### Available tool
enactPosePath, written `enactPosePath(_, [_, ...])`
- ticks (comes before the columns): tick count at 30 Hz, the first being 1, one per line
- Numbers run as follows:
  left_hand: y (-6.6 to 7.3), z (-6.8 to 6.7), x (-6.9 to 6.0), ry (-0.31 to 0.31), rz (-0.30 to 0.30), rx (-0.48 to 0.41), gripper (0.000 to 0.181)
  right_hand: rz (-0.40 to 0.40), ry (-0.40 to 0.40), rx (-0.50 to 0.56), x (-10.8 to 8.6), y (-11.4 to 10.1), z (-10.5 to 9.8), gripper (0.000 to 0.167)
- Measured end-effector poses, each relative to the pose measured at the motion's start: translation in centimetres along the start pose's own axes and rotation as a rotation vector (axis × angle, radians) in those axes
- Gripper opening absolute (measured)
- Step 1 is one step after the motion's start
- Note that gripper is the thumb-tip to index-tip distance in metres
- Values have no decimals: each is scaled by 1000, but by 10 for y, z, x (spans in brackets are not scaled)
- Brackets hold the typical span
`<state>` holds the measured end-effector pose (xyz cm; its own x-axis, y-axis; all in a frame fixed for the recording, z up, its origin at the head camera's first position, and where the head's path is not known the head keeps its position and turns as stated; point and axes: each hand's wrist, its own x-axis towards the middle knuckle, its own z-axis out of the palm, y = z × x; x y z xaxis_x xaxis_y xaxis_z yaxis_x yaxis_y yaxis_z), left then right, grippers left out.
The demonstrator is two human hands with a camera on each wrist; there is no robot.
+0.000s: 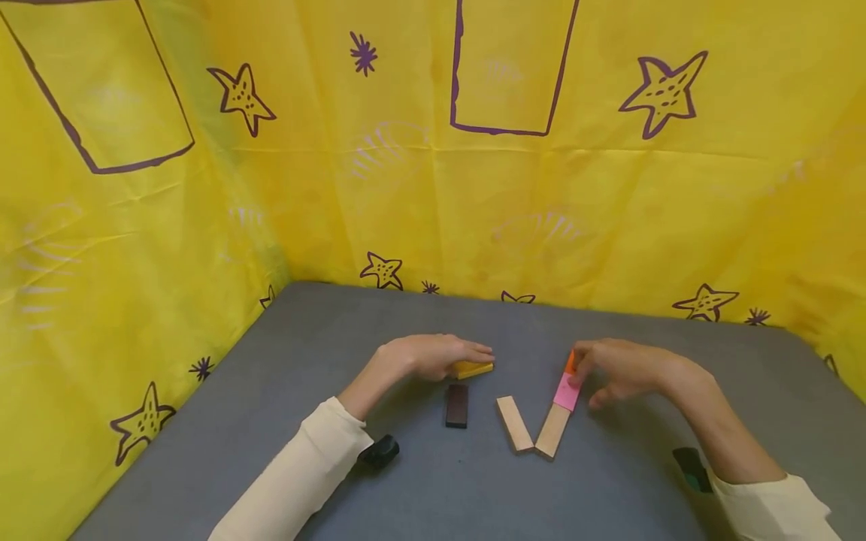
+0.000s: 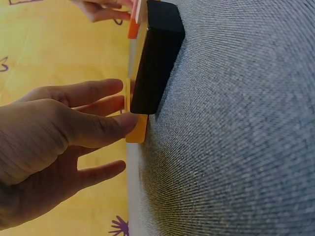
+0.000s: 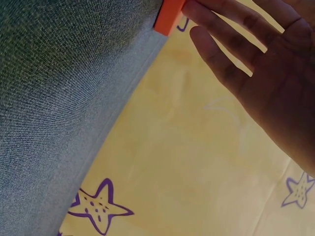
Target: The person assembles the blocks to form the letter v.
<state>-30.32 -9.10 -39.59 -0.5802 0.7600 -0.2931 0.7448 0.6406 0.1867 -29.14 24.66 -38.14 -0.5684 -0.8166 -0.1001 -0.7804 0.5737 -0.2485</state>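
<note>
My left hand [image 1: 431, 356] pinches a yellow block [image 1: 475, 370] lying on the table. In the left wrist view its thumb is against the near side of that block, and the fingers are beyond it. Just nearer than it lies a dark block [image 1: 456, 406]. My right hand [image 1: 629, 368] touches an orange block [image 1: 570, 362] with nearly straight fingertips, its thumb apart from the blocks. A pink block [image 1: 566, 393] lies end to end with the orange one, followed by a plain wooden block [image 1: 553, 432]. A second plain wooden block [image 1: 516, 425] meets that one at its near end, forming a V.
A grey cloth-like tabletop [image 1: 419, 488] carries the blocks. Yellow fabric [image 1: 433, 195] with purple stars hangs along the back and sides. Dark straps with devices sit at the left wrist [image 1: 380, 451] and right wrist [image 1: 693, 470].
</note>
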Motion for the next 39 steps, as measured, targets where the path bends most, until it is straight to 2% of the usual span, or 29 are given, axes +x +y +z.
enactPosePath(5, [-2,-3,2,11,14,-12,64,-4,2,-11,1,2,-4,27])
enactPosePath(11, [-2,1,0,21,37,16,62,-28,12,2,1,1,0,26])
enactPosePath(17, [-1,4,0,43,9,-15,61,23,-10,5,2,-2,1,25])
enactPosePath(20, [-1,6,2,57,9,-19,59,14,-7,2,2,-2,2,26])
enactPosePath(26, [-1,3,4,78,20,9,57,12,-3,-10,1,-2,-2,28])
enactPosePath(39, [5,4,6,121,-29,73,57,11,-11,-15,2,-2,-2,26])
